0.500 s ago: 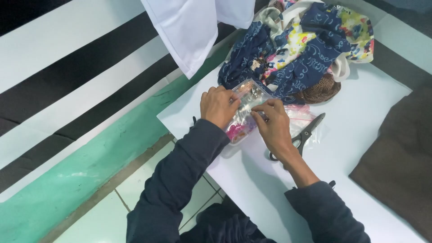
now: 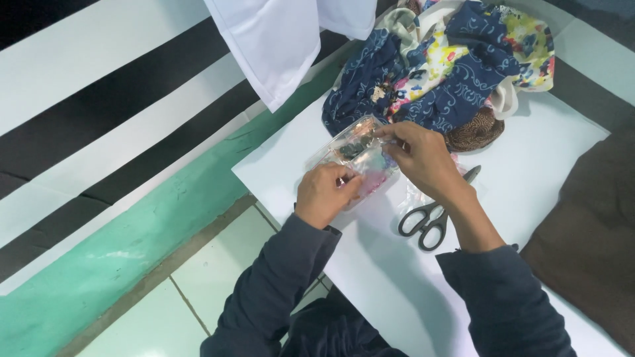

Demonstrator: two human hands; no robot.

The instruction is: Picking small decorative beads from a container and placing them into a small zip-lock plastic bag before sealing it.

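A clear plastic box [image 2: 356, 153] with small dark and pink items inside rests on the white table [image 2: 529, 165]. My left hand [image 2: 325, 193] grips its near edge. My right hand [image 2: 421, 155] pinches the far right corner of its lid. Both arms wear dark blue sleeves. Grey-handled scissors [image 2: 430, 217] lie just right of my right wrist, partly hidden by it.
A heap of patterned blue, yellow and brown fabric [image 2: 450, 66] lies behind the box. White cloth [image 2: 278, 39] hangs at the top. Dark brown fabric [image 2: 589, 231] covers the table's right side. The floor at left has green, black and white stripes [image 2: 132, 198].
The box has turned slightly and my right hand has shifted up to its far corner; my left hand has slid to the near edge.
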